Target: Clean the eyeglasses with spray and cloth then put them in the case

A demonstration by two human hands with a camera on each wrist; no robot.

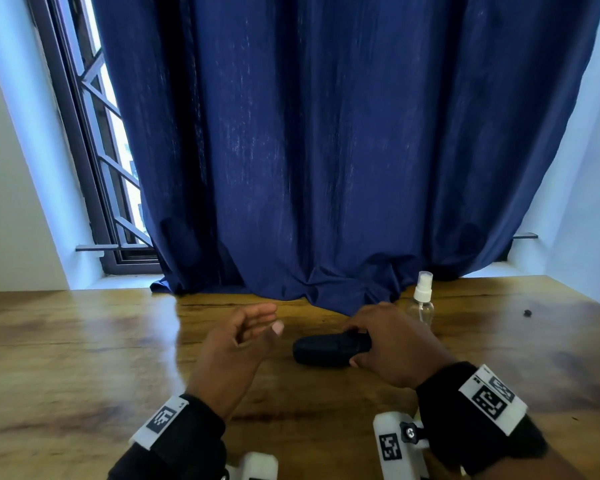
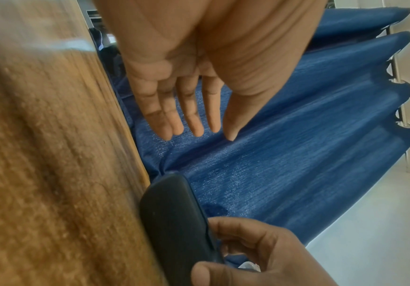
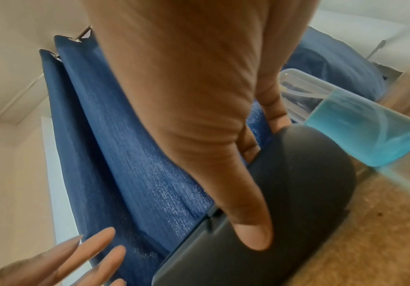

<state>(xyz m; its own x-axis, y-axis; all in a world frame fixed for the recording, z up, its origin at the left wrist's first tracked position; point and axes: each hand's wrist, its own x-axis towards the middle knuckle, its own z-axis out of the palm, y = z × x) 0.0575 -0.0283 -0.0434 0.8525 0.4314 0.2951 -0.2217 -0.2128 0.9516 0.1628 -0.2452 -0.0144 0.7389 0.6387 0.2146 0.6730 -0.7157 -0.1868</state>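
A black eyeglass case point(image 1: 328, 349) lies closed on the wooden table point(image 1: 84, 358), also seen as the case point(image 2: 174, 222) and the case point(image 3: 284, 203). My right hand point(image 1: 392, 344) grips its right end, thumb point(image 3: 247, 222) on the near side and fingers curled over the far side. My left hand point(image 1: 243, 337) hovers just left of the case, fingers point(image 2: 189, 116) straight and holding nothing. A clear spray bottle point(image 1: 421, 301) with a white nozzle stands behind my right hand; the bottle point(image 3: 360, 123) holds blue liquid. No eyeglasses or cloth show.
A dark blue curtain point(image 1: 326, 150) hangs behind the table, its hem pooling on the back edge just beyond the case. A barred window point(image 1: 101, 150) shows at the left. A small dark speck point(image 1: 527, 312) lies far right on the table.
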